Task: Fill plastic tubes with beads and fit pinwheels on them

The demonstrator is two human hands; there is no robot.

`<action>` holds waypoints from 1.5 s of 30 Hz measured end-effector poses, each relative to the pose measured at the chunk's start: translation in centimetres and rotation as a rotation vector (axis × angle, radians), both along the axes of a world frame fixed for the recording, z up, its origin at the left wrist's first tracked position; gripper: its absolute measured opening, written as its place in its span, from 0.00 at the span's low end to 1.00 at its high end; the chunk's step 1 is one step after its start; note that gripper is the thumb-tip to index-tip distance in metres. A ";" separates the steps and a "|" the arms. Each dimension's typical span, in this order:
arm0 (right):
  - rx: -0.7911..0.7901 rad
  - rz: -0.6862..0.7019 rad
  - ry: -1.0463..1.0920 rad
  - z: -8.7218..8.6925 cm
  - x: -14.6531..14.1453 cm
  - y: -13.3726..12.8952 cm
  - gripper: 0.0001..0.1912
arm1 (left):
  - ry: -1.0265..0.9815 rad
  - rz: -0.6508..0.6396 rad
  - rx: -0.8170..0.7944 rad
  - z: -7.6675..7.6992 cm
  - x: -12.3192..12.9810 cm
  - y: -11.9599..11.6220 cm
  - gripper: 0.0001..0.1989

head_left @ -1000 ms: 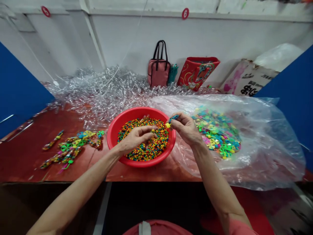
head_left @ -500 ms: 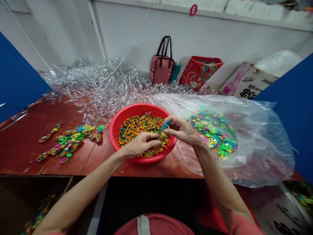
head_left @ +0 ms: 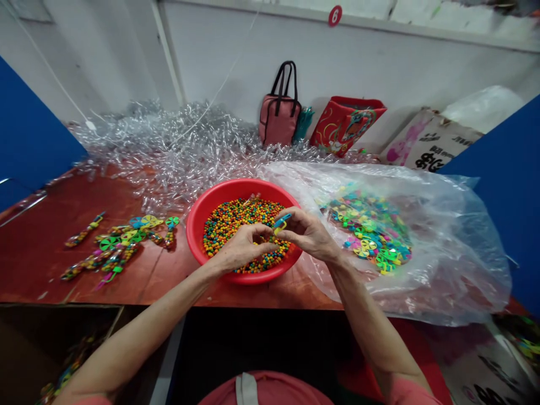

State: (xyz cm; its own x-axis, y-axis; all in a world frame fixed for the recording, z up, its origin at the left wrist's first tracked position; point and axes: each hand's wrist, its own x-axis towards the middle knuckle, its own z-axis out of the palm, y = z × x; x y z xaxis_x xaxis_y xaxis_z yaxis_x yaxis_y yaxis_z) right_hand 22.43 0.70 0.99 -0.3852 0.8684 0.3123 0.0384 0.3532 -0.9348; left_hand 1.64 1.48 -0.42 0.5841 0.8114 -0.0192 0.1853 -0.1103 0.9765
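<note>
Over the red basin [head_left: 194, 247] both my hands are close together. My right hand [head_left: 310, 233] pinches a blue and yellow plastic fan cap [head_left: 280, 224] between thumb and fingers. Just left of it, my left hand [head_left: 244, 247] is closed, its thumb and fingers around a clear tube that is mostly hidden. Small round candy-like balls [head_left: 236, 216] in yellow, orange, green and blue lie in the basin below. On the left of the table is a group of filled tubes with fan caps [head_left: 122, 244].
Behind the basin spreads a heap of clear empty tubes [head_left: 185, 135]. To the right, a clear plastic bag [head_left: 447, 247] holds many coloured fan caps [head_left: 367, 242]. A pink handbag [head_left: 279, 119] and a red bag [head_left: 343, 126] stand against the wall. Blue panels [head_left: 506, 185] flank the table.
The blue fan on the cap has turned from facing me to nearly edge-on. Both hands have shifted slightly, and my right fingers have spread a little.
</note>
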 end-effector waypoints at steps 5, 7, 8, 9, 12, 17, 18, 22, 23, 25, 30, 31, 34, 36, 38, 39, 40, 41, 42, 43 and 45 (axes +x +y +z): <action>0.009 -0.073 0.102 -1.1 -0.5 0.5 0.22 | -0.012 -0.122 0.002 1.1 -0.6 -0.2 0.17; 0.002 -0.062 0.117 -1.1 -0.5 0.4 0.26 | -0.046 -0.174 -0.053 1.6 -0.8 -0.2 0.18; 0.008 -0.061 0.122 -1.1 -0.5 0.3 0.26 | -0.062 -0.166 -0.070 1.8 -0.8 -0.1 0.18; 0.022 -0.069 0.124 -1.1 -0.7 0.1 0.27 | -0.074 -0.132 -0.076 1.8 -0.7 -0.1 0.18; 0.082 -0.155 0.107 -1.2 -1.4 -0.5 0.25 | -0.092 0.035 -0.040 1.7 -0.2 0.0 0.20; 0.116 -0.190 0.170 -1.6 -1.7 -0.9 0.25 | -0.070 -0.079 -0.030 2.3 -0.2 -0.5 0.19; 0.114 -0.166 0.176 -1.7 -1.6 -0.9 0.25 | -0.065 -0.146 -0.051 2.4 -0.2 -0.7 0.19; 0.154 -0.216 0.132 -1.9 -2.0 -1.1 0.25 | -0.022 -0.065 -0.036 1.9 -0.2 -0.9 0.20; 0.171 -0.252 0.128 -1.9 -2.2 -1.2 0.24 | -0.013 0.022 0.001 1.7 -0.1 -0.9 0.20; 0.190 -0.277 0.148 -1.8 -2.5 -1.5 0.22 | -0.022 0.116 0.042 1.5 -0.1 -0.7 0.21; 0.147 -0.188 0.214 -1.8 -2.4 -2.1 0.24 | -0.028 -0.263 -0.126 1.9 -1.2 -0.7 0.21; 0.136 -0.191 0.209 -1.9 -2.4 -2.1 0.25 | -0.033 -0.282 -0.156 1.9 -1.3 -0.7 0.22; 0.138 -0.290 0.169 -2.4 -2.5 -2.0 0.23 | -0.040 -0.045 -0.082 1.3 -1.1 -0.7 0.22; 0.170 -0.362 0.158 -2.5 -2.8 -2.0 0.20 | -0.026 0.131 0.028 1.1 -1.0 -0.6 0.22; 0.193 -0.373 0.166 -2.4 -3.0 -2.2 0.19 | -0.013 0.088 0.045 1.2 -1.1 -0.6 0.20; 0.192 -0.361 0.168 -2.4 -3.1 -2.3 0.19 | -0.007 0.005 0.023 1.3 -1.2 -0.6 0.19; 0.184 -0.355 0.165 -2.4 -3.3 -2.4 0.20 | 0.005 -0.071 0.004 1.4 -1.3 -0.8 0.17; 0.172 -0.361 0.161 -2.5 -3.5 -2.5 0.20 | 0.025 -0.107 0.006 1.4 -1.4 -1.0 0.17; 0.157 -0.379 0.159 -2.6 -3.8 -2.6 0.20 | 0.049 -0.091 0.036 1.4 -1.4 -1.2 0.17; 0.142 -0.405 0.162 -2.7 -4.1 -2.7 0.19 | 0.074 -0.033 0.088 1.3 -1.2 -1.5 0.17; 0.114 -0.445 0.176 -2.7 -4.7 -2.8 0.19 | 0.109 0.117 0.222 0.9 -0.9 -2.1 0.13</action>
State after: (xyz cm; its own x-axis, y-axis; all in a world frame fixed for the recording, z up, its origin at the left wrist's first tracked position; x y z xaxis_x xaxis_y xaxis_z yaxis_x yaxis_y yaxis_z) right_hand 17.70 -2.14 -1.74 0.0825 0.8931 0.4422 0.0535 0.4391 -0.8969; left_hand 0.70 -0.59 0.44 0.4906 0.8646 0.1085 0.3125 -0.2908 0.9043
